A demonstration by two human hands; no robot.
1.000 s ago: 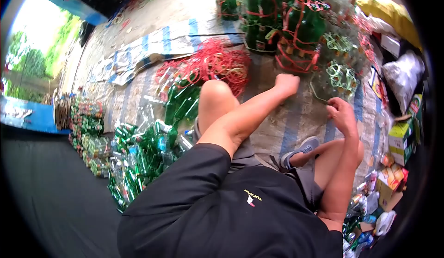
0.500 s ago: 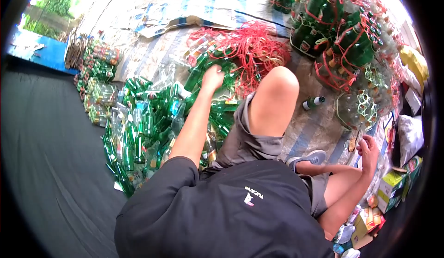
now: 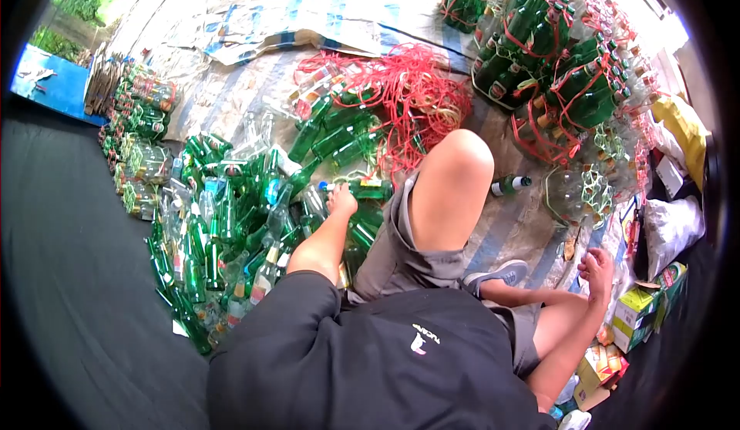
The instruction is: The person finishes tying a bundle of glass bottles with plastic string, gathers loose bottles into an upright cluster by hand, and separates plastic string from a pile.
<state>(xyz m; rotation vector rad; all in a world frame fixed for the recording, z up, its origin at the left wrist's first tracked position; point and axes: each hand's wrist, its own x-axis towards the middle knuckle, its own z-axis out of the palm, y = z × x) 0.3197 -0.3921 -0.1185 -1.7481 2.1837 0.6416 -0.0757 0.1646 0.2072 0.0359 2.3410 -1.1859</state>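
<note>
My left hand (image 3: 341,200) is at the near right part of the loose bottle pile (image 3: 223,191), its fingers closed at the neck end of a green bottle (image 3: 366,189) lying on its side. My right hand (image 3: 597,270) hangs over the ground beside my right knee, fingers curled and apart, with nothing visible in it. Between my left knee and the tied clear bottles (image 3: 566,193) a single green bottle (image 3: 510,185) lies on the striped sheet.
Red string (image 3: 424,106) lies tangled beyond my left knee. Tied green bottles (image 3: 532,37) stand at the upper right. More bundles (image 3: 146,122) are stacked at the left. Cardboard boxes (image 3: 634,316) and a white bag (image 3: 672,233) are at the right.
My left hand has moved from beside the tied bundles to the loose pile, then nearer my body. A green bottle now lies beyond my shoe. My right hand has drawn back.
</note>
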